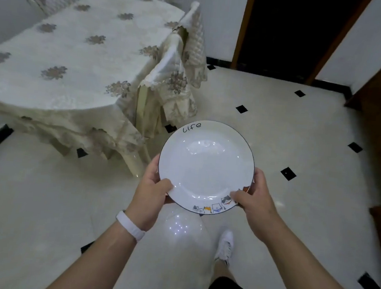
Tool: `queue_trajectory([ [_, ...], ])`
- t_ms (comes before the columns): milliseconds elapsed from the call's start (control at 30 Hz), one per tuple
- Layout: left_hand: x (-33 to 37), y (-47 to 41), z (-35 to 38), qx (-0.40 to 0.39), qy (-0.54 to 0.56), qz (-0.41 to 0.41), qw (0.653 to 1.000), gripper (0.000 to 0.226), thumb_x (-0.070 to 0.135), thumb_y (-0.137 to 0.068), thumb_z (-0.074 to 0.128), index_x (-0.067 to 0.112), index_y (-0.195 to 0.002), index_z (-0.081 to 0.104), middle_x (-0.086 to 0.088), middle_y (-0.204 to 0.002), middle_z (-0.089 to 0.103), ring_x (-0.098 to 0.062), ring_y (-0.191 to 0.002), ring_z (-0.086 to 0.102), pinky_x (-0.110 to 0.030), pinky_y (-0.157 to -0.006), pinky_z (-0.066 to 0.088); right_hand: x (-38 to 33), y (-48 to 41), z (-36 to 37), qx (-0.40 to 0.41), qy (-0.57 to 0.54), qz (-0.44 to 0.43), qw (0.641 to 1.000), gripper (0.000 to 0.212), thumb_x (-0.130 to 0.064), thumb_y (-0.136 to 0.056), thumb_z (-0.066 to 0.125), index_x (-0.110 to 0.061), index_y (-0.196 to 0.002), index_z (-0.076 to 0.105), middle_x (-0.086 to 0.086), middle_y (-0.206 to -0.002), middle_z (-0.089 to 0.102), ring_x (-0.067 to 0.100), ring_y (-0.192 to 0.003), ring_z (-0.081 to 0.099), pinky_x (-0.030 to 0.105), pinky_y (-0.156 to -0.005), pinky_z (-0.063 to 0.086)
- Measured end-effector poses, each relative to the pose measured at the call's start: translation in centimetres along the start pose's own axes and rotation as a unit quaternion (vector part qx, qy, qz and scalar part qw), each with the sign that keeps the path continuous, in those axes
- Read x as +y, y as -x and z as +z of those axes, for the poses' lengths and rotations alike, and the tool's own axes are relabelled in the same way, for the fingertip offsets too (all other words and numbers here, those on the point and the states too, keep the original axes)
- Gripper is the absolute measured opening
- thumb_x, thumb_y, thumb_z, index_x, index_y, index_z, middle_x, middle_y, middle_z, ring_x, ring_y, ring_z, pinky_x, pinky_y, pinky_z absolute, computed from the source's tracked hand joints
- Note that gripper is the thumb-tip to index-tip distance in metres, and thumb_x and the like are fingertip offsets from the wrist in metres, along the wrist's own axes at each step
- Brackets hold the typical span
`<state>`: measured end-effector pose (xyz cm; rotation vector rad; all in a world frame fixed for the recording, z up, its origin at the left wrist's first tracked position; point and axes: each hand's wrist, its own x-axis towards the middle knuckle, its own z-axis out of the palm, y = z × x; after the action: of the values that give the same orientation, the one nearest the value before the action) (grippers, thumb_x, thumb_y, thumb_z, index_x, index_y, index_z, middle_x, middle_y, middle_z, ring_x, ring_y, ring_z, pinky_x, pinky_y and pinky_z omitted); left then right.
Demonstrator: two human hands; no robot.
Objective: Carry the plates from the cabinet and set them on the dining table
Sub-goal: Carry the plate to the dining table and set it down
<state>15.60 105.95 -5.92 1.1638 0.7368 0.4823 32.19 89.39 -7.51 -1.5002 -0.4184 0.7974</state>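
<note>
Closest in, a white shoe point(225, 245) is planted ahead on the tiled floor point(313, 137), and both forearms reach out in front, the left wrist wearing a white wristband point(130, 224). The left hand point(152, 185) and right hand point(253, 197) grip the plate point(206, 166) at opposite sides of its near rim. Each thumb lies on top of the rim and the other fingers point(152, 164) curl underneath, so both hands are clamped on it. The two-sided hold looks meant to keep the white dish level and steady while it is carried at waist height, over the floor and not yet over any surface. A sliver of colour under the rim may be a second plate, but that cannot be told. Further off to the left stands the dining table point(60, 62) under a flowered cloth, well apart from the plate, with a covered chair point(174, 82) tucked at its near corner. Beyond is a dark doorway point(289, 30)
</note>
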Motion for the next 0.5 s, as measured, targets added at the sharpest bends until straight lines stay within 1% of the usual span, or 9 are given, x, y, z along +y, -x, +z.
queue_trajectory([
  [33, 0.0, -1.4, 0.9, 0.002, -0.005, -0.001, 1.000, 0.073, 0.001, -0.068, 0.045, 0.049, -0.121, 0.057, 0.012, -0.112, 0.070, -0.012, -0.089, 0.070, -0.035, -0.060, 0.057, -0.1, -1.4, -0.9, -0.008, -0.008, 0.002, 1.000, 0.055, -0.005, -0.067, 0.061, -0.027, -0.116, 0.050, 0.001, -0.085, 0.065, 0.011, -0.071, 0.060, 0.025, -0.062, 0.052],
  [100, 0.2, -4.2, 3.1, 0.008, -0.015, -0.005, 1.000, 0.073, 0.000, -0.068, 0.045, 0.048, -0.121, 0.058, 0.011, -0.116, 0.069, -0.014, -0.091, 0.070, -0.037, -0.061, 0.057, -0.7, -4.4, -2.9, -0.020, -0.018, 0.008, 1.000, 0.054, -0.005, -0.067, 0.061, -0.029, -0.114, 0.050, 0.001, -0.085, 0.065, 0.012, -0.072, 0.061, 0.026, -0.064, 0.053],
  [167, 0.6, -7.0, 5.7, 0.016, -0.018, -0.009, 1.000, 0.074, 0.000, -0.068, 0.045, 0.047, -0.123, 0.057, 0.009, -0.118, 0.068, -0.015, -0.092, 0.070, -0.039, -0.063, 0.057, -1.7, -7.4, -5.2, -0.025, -0.024, 0.014, 0.999, 0.055, -0.006, -0.067, 0.060, -0.031, -0.114, 0.050, 0.002, -0.091, 0.064, 0.011, -0.075, 0.062, 0.028, -0.067, 0.055],
  [233, 1.2, -9.7, 8.5, 0.020, -0.022, -0.011, 1.000, 0.073, 0.000, -0.068, 0.046, 0.050, -0.119, 0.059, 0.010, -0.117, 0.069, -0.015, -0.090, 0.071, -0.039, -0.062, 0.057, -3.0, -10.2, -7.8, -0.028, -0.026, 0.019, 0.999, 0.056, -0.007, -0.067, 0.061, -0.030, -0.116, 0.049, 0.004, -0.095, 0.064, 0.010, -0.077, 0.063, 0.028, -0.069, 0.056],
  [300, 2.0, -12.2, 11.4, 0.020, -0.026, -0.009, 0.999, 0.072, 0.000, -0.067, 0.047, 0.052, -0.115, 0.061, 0.011, -0.115, 0.070, -0.013, -0.089, 0.071, -0.037, -0.060, 0.057, -4.3, -12.6, -10.4, -0.030, -0.017, 0.019, 0.999, 0.056, -0.009, -0.067, 0.062, -0.031, -0.116, 0.048, 0.005, -0.097, 0.064, 0.009, -0.077, 0.063, 0.028, -0.069, 0.057],
  [400, 3.0, -15.7, 15.1, 0.021, -0.027, -0.001, 0.999, 0.074, 0.000, -0.065, 0.047, 0.049, -0.119, 0.059, 0.010, -0.115, 0.070, -0.012, -0.087, 0.071, -0.035, -0.058, 0.056, -5.9, -15.8, -13.7, -0.031, -0.008, 0.014, 0.999, 0.057, -0.011, -0.067, 0.062, -0.033, -0.117, 0.048, 0.005, -0.096, 0.064, 0.008, -0.074, 0.060, 0.023, -0.066, 0.054],
  [433, 3.3, -16.8, 16.2, 0.023, -0.029, 0.001, 0.999, 0.074, 0.000, -0.065, 0.047, 0.049, -0.120, 0.059, 0.009, -0.114, 0.071, -0.011, -0.085, 0.071, -0.034, -0.057, 0.056, -6.4, -16.9, -14.6, -0.031, -0.007, 0.011, 0.999, 0.057, -0.012, -0.066, 0.062, -0.034, -0.117, 0.048, 0.005, -0.097, 0.065, 0.008, -0.075, 0.060, 0.023, -0.067, 0.053],
  [500, 3.9, -18.7, 17.9, 0.023, -0.032, 0.003, 0.999, 0.074, 0.000, -0.064, 0.046, 0.049, -0.118, 0.060, 0.009, -0.113, 0.071, -0.013, -0.083, 0.071, -0.035, -0.057, 0.056, -7.2, -18.8, -15.9, -0.027, -0.009, 0.009, 1.000, 0.058, -0.013, -0.067, 0.062, -0.037, -0.117, 0.048, 0.004, -0.102, 0.065, 0.010, -0.081, 0.061, 0.028, -0.073, 0.054],
])
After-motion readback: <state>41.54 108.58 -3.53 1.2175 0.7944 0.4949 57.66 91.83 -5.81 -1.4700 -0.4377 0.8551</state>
